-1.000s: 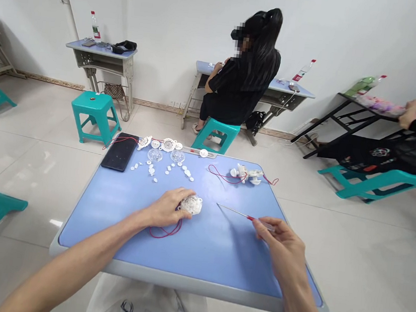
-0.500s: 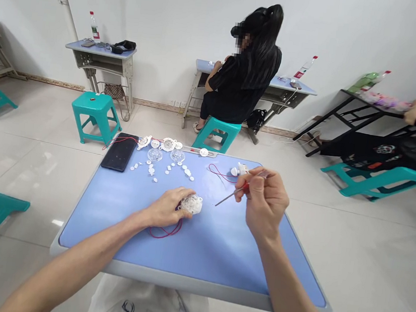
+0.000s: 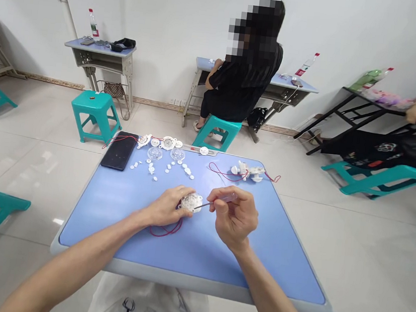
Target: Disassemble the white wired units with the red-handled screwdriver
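My left hand [image 3: 170, 205] is closed around the left side of a round white and clear plastic housing [image 3: 192, 202] lying on the desk. A red cord loop [image 3: 166, 230] trails out below that hand. In my right hand [image 3: 236, 215] is a screwdriver [image 3: 204, 205] with a clear and red handle. Its thin metal shaft points left, and the tip appears to meet the lower right part of the housing. My right fingers hide most of the handle.
Small white plastic parts [image 3: 151, 168] and clear round covers [image 3: 154, 153] lie on the blue desk [image 3: 218, 267]. A black phone [image 3: 119, 151] is at the back left, white assemblies with red cord [image 3: 244, 171] at the back right. A person [image 3: 242, 80] sits ahead on a teal stool [image 3: 220, 132].
My right hand has moved left and down with the screwdriver, bringing its tip to the housing. White assemblies behind that hand now show more fully. My left hand has stayed in place.
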Action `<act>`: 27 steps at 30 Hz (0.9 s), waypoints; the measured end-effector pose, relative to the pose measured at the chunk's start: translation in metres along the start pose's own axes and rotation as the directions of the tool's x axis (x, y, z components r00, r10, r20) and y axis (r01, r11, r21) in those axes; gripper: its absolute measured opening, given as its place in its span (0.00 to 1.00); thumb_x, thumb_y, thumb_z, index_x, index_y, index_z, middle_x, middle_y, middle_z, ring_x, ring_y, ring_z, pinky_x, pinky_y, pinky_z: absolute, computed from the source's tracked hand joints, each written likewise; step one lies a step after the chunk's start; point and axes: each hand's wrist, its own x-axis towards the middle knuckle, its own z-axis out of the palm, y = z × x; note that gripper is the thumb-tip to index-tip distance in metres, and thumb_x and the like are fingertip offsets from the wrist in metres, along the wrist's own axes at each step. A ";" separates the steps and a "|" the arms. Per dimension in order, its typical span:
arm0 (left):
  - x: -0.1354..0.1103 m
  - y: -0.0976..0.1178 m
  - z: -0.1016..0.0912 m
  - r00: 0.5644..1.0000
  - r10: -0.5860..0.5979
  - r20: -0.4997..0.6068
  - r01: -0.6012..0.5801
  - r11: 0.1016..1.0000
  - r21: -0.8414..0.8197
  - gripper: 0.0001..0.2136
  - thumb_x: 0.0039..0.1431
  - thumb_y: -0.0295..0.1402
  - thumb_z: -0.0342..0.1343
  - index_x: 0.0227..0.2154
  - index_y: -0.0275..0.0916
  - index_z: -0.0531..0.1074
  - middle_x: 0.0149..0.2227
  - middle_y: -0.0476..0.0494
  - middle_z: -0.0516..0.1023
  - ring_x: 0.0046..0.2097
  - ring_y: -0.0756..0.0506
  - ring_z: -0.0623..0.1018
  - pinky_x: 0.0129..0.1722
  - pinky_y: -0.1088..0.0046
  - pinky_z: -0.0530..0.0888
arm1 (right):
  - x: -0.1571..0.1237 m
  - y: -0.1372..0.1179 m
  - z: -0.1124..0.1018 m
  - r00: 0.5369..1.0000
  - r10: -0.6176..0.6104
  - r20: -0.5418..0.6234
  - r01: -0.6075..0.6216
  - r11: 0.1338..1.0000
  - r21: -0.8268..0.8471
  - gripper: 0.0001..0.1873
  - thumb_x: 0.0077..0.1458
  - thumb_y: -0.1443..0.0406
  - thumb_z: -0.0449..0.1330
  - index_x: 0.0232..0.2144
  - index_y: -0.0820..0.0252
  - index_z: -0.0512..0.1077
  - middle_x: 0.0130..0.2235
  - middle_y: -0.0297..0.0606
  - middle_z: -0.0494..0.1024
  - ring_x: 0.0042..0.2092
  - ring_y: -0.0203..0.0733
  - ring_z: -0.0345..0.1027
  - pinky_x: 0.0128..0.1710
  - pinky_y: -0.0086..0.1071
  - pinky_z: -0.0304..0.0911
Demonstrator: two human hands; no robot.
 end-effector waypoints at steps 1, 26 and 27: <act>0.000 0.000 0.000 1.000 0.001 0.000 -0.001 1.000 0.004 0.22 0.53 0.30 0.62 0.51 0.36 0.67 0.39 0.45 0.71 0.39 0.45 0.70 0.40 0.70 0.67 | -0.001 0.000 0.000 1.000 -0.008 0.002 0.008 1.000 -0.011 0.07 0.60 0.65 0.59 0.42 0.57 0.66 0.27 0.30 0.74 0.22 0.32 0.65 0.20 0.27 0.64; 0.001 -0.002 0.001 1.000 0.025 -0.012 -0.026 0.999 -0.020 0.20 0.52 0.30 0.62 0.49 0.36 0.68 0.35 0.48 0.69 0.35 0.47 0.69 0.37 0.71 0.66 | -0.001 -0.004 0.002 0.990 -0.028 0.139 0.045 0.992 -0.118 0.05 0.60 0.66 0.58 0.40 0.56 0.68 0.29 0.32 0.73 0.28 0.34 0.65 0.27 0.30 0.66; 0.001 -0.002 0.002 1.000 0.020 -0.012 -0.020 1.000 -0.021 0.21 0.52 0.30 0.62 0.50 0.36 0.68 0.35 0.48 0.69 0.35 0.47 0.69 0.37 0.71 0.66 | 0.000 -0.005 0.002 0.991 -0.011 0.135 0.026 0.994 -0.111 0.05 0.60 0.67 0.59 0.39 0.56 0.68 0.29 0.32 0.72 0.28 0.34 0.65 0.27 0.30 0.65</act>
